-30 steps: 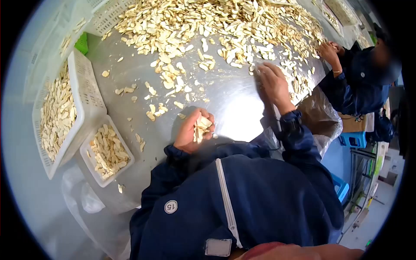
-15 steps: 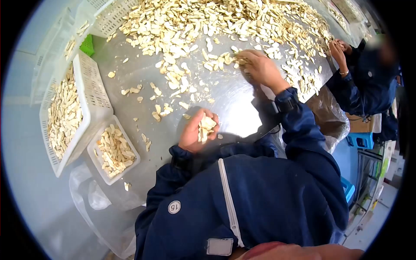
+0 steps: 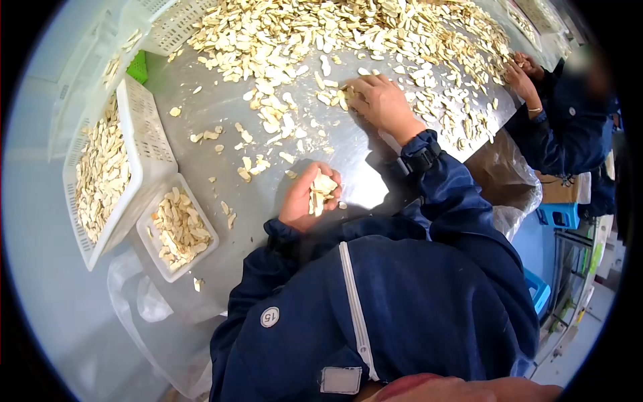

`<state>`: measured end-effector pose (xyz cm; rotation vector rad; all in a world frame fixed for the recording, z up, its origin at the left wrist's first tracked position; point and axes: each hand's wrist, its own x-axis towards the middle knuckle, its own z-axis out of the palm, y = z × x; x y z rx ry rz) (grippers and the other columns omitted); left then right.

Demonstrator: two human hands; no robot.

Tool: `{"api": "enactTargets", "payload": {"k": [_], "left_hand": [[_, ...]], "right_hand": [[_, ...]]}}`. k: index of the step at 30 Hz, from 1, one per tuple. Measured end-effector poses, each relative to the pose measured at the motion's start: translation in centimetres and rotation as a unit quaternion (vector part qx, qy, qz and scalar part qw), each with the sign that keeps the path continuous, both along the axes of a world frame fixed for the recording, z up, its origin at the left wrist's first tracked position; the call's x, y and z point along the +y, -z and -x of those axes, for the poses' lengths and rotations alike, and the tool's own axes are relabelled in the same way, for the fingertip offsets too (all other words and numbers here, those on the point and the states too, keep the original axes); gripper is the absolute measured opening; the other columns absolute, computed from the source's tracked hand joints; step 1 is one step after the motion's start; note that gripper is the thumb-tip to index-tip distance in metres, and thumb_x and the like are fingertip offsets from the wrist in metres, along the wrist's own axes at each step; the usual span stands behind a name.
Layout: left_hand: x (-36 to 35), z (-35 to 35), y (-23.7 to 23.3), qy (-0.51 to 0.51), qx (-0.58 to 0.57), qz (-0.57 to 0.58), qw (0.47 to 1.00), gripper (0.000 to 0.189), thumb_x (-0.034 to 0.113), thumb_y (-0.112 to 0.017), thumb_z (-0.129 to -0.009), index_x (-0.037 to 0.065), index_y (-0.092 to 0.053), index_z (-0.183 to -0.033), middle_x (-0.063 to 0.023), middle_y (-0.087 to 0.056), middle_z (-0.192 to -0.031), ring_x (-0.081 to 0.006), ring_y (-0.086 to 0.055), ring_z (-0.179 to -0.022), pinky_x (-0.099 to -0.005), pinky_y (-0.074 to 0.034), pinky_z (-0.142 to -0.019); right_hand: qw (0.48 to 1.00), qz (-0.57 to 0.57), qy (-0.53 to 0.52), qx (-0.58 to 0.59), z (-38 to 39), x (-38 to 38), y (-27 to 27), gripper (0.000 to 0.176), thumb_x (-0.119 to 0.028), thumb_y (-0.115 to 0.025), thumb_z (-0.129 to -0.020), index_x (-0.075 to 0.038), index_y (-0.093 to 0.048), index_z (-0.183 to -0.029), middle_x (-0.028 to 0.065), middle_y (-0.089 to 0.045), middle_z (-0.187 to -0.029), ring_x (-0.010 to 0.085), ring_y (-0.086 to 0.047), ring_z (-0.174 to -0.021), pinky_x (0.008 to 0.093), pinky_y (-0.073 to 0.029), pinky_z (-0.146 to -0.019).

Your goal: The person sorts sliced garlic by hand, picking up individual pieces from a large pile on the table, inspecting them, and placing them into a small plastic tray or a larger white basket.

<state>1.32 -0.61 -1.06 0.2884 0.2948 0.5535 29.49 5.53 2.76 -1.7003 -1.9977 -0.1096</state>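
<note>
My left hand (image 3: 299,202) is curled around a small bunch of pale dried slices (image 3: 323,190), close to my body above the metal table. Farther out, my right hand (image 3: 387,107) lies palm down with its fingers stretched and somewhat apart. Its fingertips touch a few loose slices (image 3: 331,97) on the tabletop; what is beneath the palm is hidden. Beyond both hands, a big pile of the same cream-coloured slices (image 3: 348,30) spreads over the back of the table.
On the left, a white perforated basket (image 3: 149,127) full of slices stands tilted, beside a small white tray (image 3: 213,242) of slices. A green piece (image 3: 138,67) sits behind it. At right, a co-worker's hands (image 3: 522,77) handle slices near a clear plastic bag (image 3: 512,181).
My right hand has slid a little left and toward me across the table, its fingers still on the slices. My left hand keeps its bunch, nearly in place.
</note>
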Motion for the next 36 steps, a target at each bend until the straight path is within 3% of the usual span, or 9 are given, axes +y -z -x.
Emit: {"api": "enactTargets", "payload": {"k": [4, 11, 21, 28, 30, 31, 33, 35, 36], "left_hand": [[-0.3, 0.0, -0.6, -0.014, 0.027, 0.027, 0.999, 0.032, 0.036, -0.044, -0.114, 0.007, -0.057, -0.109, -0.0129, -0.062, -0.107, -0.0204, -0.065, -0.086, -0.0284, -0.054, -0.059], [-0.2, -0.3, -0.6, -0.007, 0.050, 0.022, 0.998, 0.033, 0.037, -0.045, -0.113, 0.007, -0.058, -0.108, -0.0127, -0.062, -0.106, -0.0188, -0.065, -0.083, -0.0269, -0.053, -0.057], [-0.3, -0.2, -1.0, -0.014, 0.049, 0.013, 0.999, 0.033, 0.036, -0.045, -0.113, 0.007, -0.058, -0.108, -0.0129, -0.062, -0.105, -0.0181, -0.065, -0.083, -0.0258, -0.053, -0.055], [-0.1, 0.0, -0.5, -0.004, 0.040, -0.006, 0.999, 0.033, 0.039, -0.048, -0.112, 0.008, -0.060, -0.111, -0.0122, -0.065, -0.106, -0.0201, -0.067, -0.086, -0.0281, -0.054, -0.061], [-0.3, -0.2, -1.0, -0.015, 0.064, -0.001, 0.998, 0.034, 0.038, -0.045, -0.113, 0.007, -0.059, -0.111, -0.0121, -0.065, -0.106, -0.0191, -0.066, -0.083, -0.0263, -0.054, -0.056], [0.1, 0.0, -0.4, 0.006, 0.032, -0.017, 0.999, 0.033, 0.040, -0.050, -0.111, 0.009, -0.060, -0.112, -0.0114, -0.068, -0.107, -0.0209, -0.069, -0.089, -0.0301, -0.057, -0.064], [-0.2, -0.2, 0.0, -0.009, 0.037, 0.001, 0.999, 0.035, 0.039, -0.045, -0.113, 0.007, -0.059, -0.111, -0.0118, -0.066, -0.106, -0.0208, -0.067, -0.083, -0.0266, -0.054, -0.055], [-0.1, 0.4, 2.2, 0.018, 0.033, -0.008, 0.999, 0.035, 0.036, -0.049, -0.111, 0.007, -0.061, -0.125, -0.0110, -0.068, -0.112, -0.0206, -0.069, -0.092, -0.0284, -0.056, -0.061], [-0.6, 0.2, 1.8, -0.028, 0.096, -0.110, 0.989, 0.032, 0.032, -0.052, -0.110, 0.008, -0.059, -0.129, -0.0086, -0.069, -0.113, -0.0196, -0.070, -0.093, -0.0292, -0.056, -0.065]], "right_hand": [[0.995, 0.097, -0.001, 0.009, 0.4, -1.8, -0.4, 0.030, -0.021, -0.068, -0.094, -0.014, -0.073, -0.123, 0.0123, -0.073, -0.114, 0.0357, -0.070, -0.092, 0.0425, -0.058, -0.080], [0.991, 0.068, -0.015, 0.111, -0.9, -6.1, -2.2, 0.039, -0.009, -0.062, -0.091, -0.017, -0.071, -0.128, 0.0112, -0.072, -0.116, 0.0361, -0.071, -0.101, 0.0448, -0.058, -0.086], [0.989, 0.130, 0.062, 0.040, -0.3, -5.7, -1.5, 0.020, -0.024, -0.067, -0.097, -0.010, -0.072, -0.110, 0.0117, -0.071, -0.104, 0.0354, -0.070, -0.091, 0.0449, -0.057, -0.077], [0.988, 0.108, 0.097, 0.046, -0.3, -5.3, -1.5, 0.023, -0.028, -0.064, -0.098, -0.009, -0.071, -0.109, 0.0173, -0.074, -0.091, 0.0396, -0.071, -0.080, 0.0483, -0.056, -0.072], [0.984, 0.159, 0.062, 0.060, 1.5, -4.5, -2.7, 0.025, -0.028, -0.064, -0.098, -0.008, -0.072, -0.109, 0.0189, -0.074, -0.090, 0.0403, -0.071, -0.082, 0.0496, -0.056, -0.073], [0.980, 0.183, 0.043, 0.067, 2.7, -3.9, -3.4, 0.026, -0.028, -0.064, -0.098, -0.007, -0.073, -0.109, 0.0196, -0.074, -0.090, 0.0407, -0.071, -0.083, 0.0503, -0.056, -0.074], [0.977, 0.183, -0.036, 0.106, 6.9, -2.4, -4.1, 0.027, -0.027, -0.066, -0.096, -0.007, -0.075, -0.113, 0.0203, -0.074, -0.089, 0.0411, -0.071, -0.080, 0.0470, -0.056, -0.070], [0.937, 0.228, -0.161, 0.209, 12.5, -1.9, -7.6, 0.033, -0.024, -0.067, -0.098, -0.006, -0.072, -0.124, 0.0195, -0.075, -0.094, 0.0351, -0.073, -0.082, 0.0416, -0.056, -0.074], [0.894, 0.248, -0.238, 0.288, 14.6, -2.2, -8.7, 0.037, -0.020, -0.068, -0.100, -0.006, -0.068, -0.133, 0.0175, -0.076, -0.102, 0.0288, -0.074, -0.089, 0.0380, -0.058, -0.081]]}}
